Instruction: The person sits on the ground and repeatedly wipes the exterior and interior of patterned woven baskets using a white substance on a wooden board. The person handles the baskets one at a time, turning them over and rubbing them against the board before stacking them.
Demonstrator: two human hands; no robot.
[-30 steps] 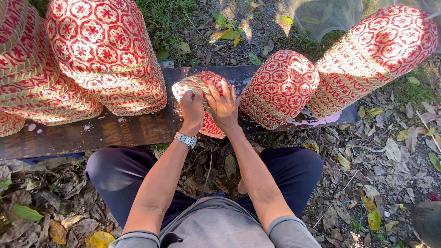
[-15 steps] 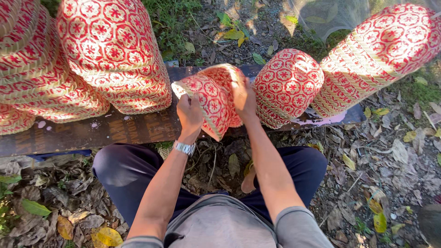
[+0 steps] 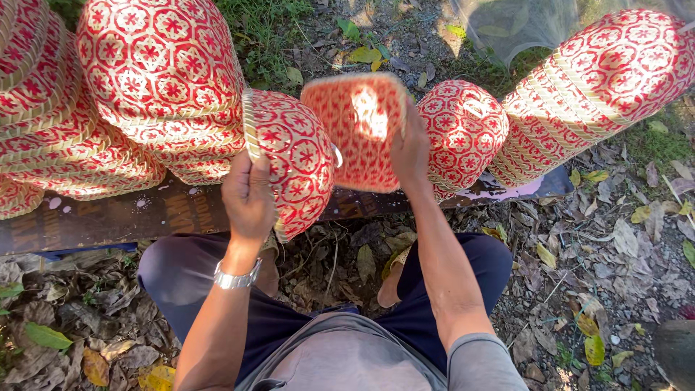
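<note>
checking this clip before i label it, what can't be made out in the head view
- Right hand: its fingertips are hidden behind the open woven basket it holds.
- Woven lid in the left hand: its inner side faces away.
- Basket stacks: cut off by the top and left edges, so no count.
- Wooden board: its top is mostly covered by baskets.
- Grey object: cut off at the lower right corner, unidentifiable.
</note>
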